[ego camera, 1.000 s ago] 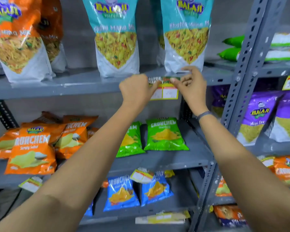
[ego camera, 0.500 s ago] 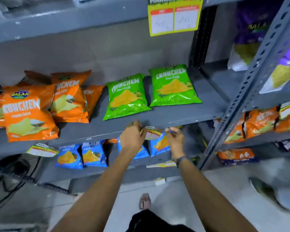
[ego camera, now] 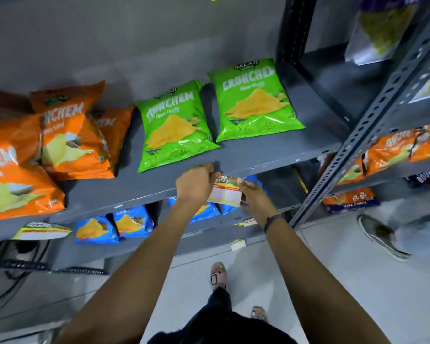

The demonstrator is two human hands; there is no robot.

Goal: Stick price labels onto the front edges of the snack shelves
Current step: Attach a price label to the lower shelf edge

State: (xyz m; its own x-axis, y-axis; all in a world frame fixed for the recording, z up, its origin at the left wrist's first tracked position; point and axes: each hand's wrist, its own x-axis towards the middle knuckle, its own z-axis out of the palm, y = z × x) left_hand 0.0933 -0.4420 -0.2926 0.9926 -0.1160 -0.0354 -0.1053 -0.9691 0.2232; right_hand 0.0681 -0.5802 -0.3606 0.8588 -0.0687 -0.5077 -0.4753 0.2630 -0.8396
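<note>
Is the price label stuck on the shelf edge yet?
Cannot tell: price label sits at the shelf edge, pinched by left hand and right hand.

Single head view, steep downward tilt, close to grey shelf (ego camera: 258,155) front edge; own feet, floor (ego camera: 333,269) below.

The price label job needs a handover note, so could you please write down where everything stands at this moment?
Left hand: pinches the left edge of the price label against the front edge of the middle shelf.
Right hand: holds the label's right side.
Label: just below the green chip bags; whether it is stuck down yet cannot be told.
Done: another label hangs on the same shelf edge further left, under the orange bags; small labels show on the shelf below.
Left: press this label flat, then carry on with any shelf edges that lack one.
</note>
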